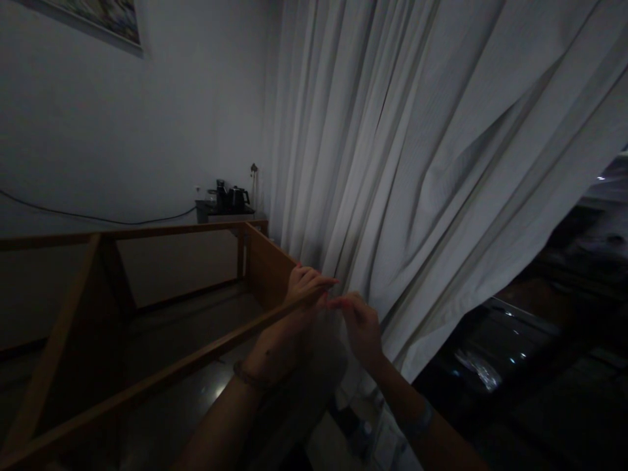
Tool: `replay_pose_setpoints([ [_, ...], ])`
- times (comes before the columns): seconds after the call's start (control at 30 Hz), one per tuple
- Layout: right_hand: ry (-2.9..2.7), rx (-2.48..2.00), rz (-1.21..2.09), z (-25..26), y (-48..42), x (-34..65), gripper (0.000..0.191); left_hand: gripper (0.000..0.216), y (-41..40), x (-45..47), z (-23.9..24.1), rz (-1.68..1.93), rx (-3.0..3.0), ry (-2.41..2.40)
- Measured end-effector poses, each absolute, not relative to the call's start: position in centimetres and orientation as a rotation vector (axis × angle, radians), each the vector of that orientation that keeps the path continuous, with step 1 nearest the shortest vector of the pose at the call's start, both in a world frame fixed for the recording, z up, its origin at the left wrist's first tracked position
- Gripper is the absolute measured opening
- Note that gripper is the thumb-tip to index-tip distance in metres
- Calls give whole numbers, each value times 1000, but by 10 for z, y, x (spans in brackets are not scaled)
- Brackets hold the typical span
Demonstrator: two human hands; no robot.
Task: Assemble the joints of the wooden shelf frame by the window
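Head view shows the left hand wrapped around a corner of the wooden frame, beside the white curtain; the right hand curls near it, its pinch unclear.

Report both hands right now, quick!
Left hand: curled around the wooden rail.
Right hand: closed; what it holds, if anything, cannot be told.

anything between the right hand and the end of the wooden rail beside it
Only the left hand crowds the spot: it shows on both sides of the wooden rail near that end, close to the right hand. The curtain hangs beyond, not visibly between them. It is too dark to tell any contact.
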State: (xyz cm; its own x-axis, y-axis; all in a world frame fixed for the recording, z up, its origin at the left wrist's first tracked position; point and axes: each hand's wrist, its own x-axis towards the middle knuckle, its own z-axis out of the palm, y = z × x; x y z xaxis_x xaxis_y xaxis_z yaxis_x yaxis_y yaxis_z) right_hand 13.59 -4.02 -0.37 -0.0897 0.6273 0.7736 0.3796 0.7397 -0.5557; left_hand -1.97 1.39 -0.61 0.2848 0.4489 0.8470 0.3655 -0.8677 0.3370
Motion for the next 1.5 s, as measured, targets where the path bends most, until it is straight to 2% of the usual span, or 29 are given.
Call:
replay_pose_setpoints([
  [0.53, -1668, -762, 116, -1, -50, 143, 35, 27, 12, -25, -3, 1616, 2516, 801],
  [0.9, -1696, -770, 31, -3, -55, 144, 37, 43, 13, -25, -3, 1689, 2441, 949],
  [1.1, -1714, -748, 28, -4, -57, 144, 36, 32, 13, -26, -1, 1615, 2481, 939],
  [1.5, -1697, -761, 0, 1, -54, 146, 36, 32, 17, -21, -2, 1623, 2491, 1038],
])
